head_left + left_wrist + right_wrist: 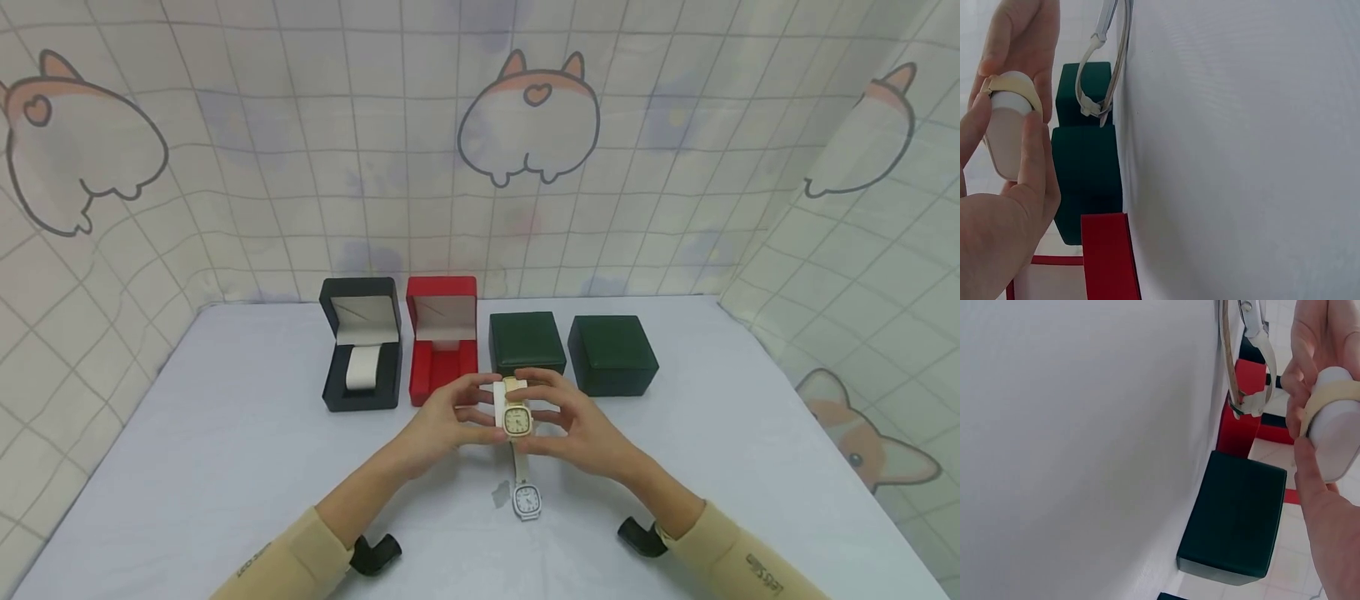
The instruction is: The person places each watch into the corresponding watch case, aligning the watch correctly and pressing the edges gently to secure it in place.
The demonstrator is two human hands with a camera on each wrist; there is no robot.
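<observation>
A gold watch (517,422) with a square-rounded dial is held above the table between both hands. Its cream band goes round a white watch cushion (1007,128). My left hand (444,421) pinches the cushion from the left, thumb near the watch's lower edge. From the right, my right hand (576,425) grips the watch, its fingers over the upper band and its thumb below the dial. A white watch (527,501) lies face up on the table just below the hands, its strap (1088,103) looped.
Behind the hands stand an open black box (336,379) with a white cushion (363,367) inside, an open red box (422,371) with no cushion visible, and two closed green boxes (527,335). A small grey patch (501,494) shows on the white tabletop (247,467).
</observation>
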